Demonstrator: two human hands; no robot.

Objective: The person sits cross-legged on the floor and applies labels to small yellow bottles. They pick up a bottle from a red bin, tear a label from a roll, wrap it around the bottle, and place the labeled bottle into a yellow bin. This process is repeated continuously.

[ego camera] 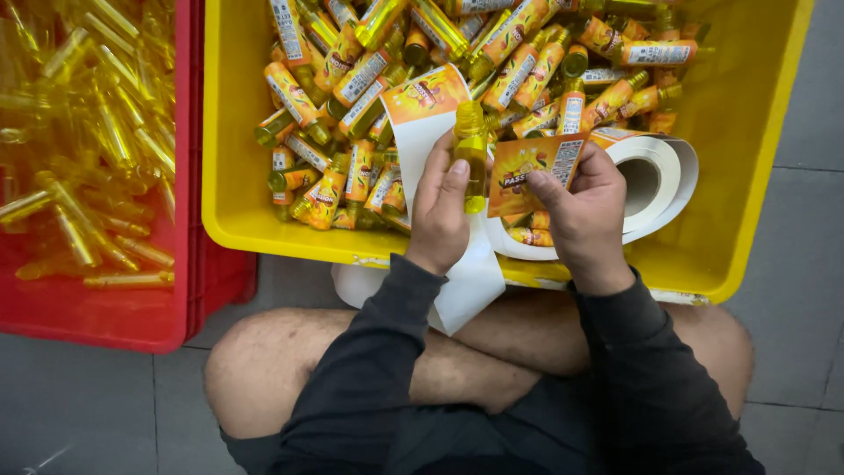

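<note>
**Labelling in mid-run: one bottle in hand, many done, many bare**

The left hand [440,211] holds a small yellow bottle [472,154] upright over the yellow crate [230,176], its fingers closed around the glass with the thumb pressed on the front; the right hand [585,211] pinches an orange label [532,171] by its edge, just beside the bottle and seemingly touching it, not yet wrapped round. Judging by the piles, a good share is finished: labelled bottles [352,84] heap in the yellow crate; the red crate [97,308] to the left holds plenty of bare bottles [105,132]; the label roll [655,180] looks well stocked, its backing strip [466,281] trailing over the crate's rim. The person sits cross-legged on a grey tiled floor [791,308]; both crates rest on it; little else of the room shows.
</note>
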